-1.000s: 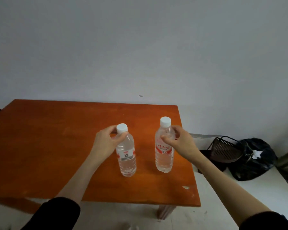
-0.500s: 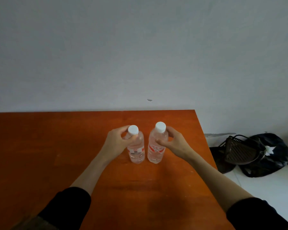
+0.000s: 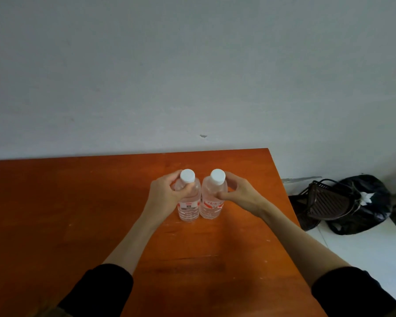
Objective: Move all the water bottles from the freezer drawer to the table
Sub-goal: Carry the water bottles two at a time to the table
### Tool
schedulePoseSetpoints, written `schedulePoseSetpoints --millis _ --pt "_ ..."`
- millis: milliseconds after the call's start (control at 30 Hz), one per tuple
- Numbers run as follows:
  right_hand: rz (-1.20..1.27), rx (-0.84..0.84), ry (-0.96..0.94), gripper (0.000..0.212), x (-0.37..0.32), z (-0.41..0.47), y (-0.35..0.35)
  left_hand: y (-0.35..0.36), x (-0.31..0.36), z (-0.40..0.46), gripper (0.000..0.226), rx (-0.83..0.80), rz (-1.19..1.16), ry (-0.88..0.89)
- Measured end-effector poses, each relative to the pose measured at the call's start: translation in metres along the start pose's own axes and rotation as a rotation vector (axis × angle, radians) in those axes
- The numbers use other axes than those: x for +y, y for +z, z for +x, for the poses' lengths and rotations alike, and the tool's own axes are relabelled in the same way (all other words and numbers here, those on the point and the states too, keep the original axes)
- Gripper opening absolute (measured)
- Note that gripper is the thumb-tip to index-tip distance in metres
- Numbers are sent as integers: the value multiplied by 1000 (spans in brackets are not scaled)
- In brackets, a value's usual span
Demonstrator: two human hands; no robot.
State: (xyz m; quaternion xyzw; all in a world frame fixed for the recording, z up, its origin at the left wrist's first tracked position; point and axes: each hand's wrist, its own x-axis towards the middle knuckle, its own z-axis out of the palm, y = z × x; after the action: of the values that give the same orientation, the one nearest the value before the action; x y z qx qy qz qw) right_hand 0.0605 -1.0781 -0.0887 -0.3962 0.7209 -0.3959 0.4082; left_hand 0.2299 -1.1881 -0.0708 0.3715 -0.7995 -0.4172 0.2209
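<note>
Two clear water bottles with white caps stand upright side by side on the orange wooden table (image 3: 78, 213), almost touching. The left bottle (image 3: 189, 208) has a red and grey label; my left hand (image 3: 167, 194) wraps its neck just under the cap. The right bottle (image 3: 212, 205) has a red and white label; my right hand (image 3: 238, 194) grips its shoulder from the right. Both bottle bases rest on the tabletop. The freezer drawer is out of view.
A grey wall rises right behind the table's far edge. Right of the table, on the white floor, lie a black plastic bag (image 3: 366, 209) and a dark slatted basket (image 3: 329, 202). The table's right edge runs close past my right forearm.
Both bottles have travelled from near the table's front edge toward its middle and closer together, and now stand on the surface. My view has moved forward over the table.
</note>
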Motion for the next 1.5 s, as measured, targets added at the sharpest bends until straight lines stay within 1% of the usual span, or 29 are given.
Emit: schedulePoseSetpoints --millis 100,267,367,433,500,567,667,733,833,900,967,1067,1200,1367,1500 --pt "-9 -10 11 53 -1 1 -2 4 1 -4 47 49 4 -8" --pt "-58 -61 26 44 -9 1 -7 9 0 -9 50 46 -8 -35" --pt "-32 -38 48 55 -7 -3 -6 6 3 -7 52 -7 -4 -79" --pt "-5 -20 50 60 -5 -9 -1 2 6 -6 52 -70 5 -89" --pt "-14 5 44 68 -3 -14 1 0 12 -5 59 -130 34 -79" --pt "-73 82 44 75 -4 -23 -2 -2 25 -5 66 -139 90 -29" --pt "-236 276 4 69 -13 -50 -24 0 53 -7 61 -72 168 124" --pt "-413 405 -36 65 -21 -81 -47 7 78 -11 58 -94 210 251" --pt "-653 549 -58 67 -27 -140 -88 27 124 -21 58 -156 351 455" --pt "-830 639 -34 72 -28 -187 -113 45 160 -32 61 -157 460 593" --pt "-961 724 33 75 -27 -242 -135 66 198 -51 65 -160 531 725" --pt "-1079 842 148 79 -24 -335 -156 99 254 -93 73 -177 576 912" --pt "-1146 1004 307 81 -9 -474 -162 149 316 -179 72 -213 533 1089" --pt "-1152 1133 539 88 28 -645 -136 221 367 -315 77 -356 431 1284" --pt "-1099 1236 718 81 54 -770 -108 270 406 -415 79 -453 321 1408"
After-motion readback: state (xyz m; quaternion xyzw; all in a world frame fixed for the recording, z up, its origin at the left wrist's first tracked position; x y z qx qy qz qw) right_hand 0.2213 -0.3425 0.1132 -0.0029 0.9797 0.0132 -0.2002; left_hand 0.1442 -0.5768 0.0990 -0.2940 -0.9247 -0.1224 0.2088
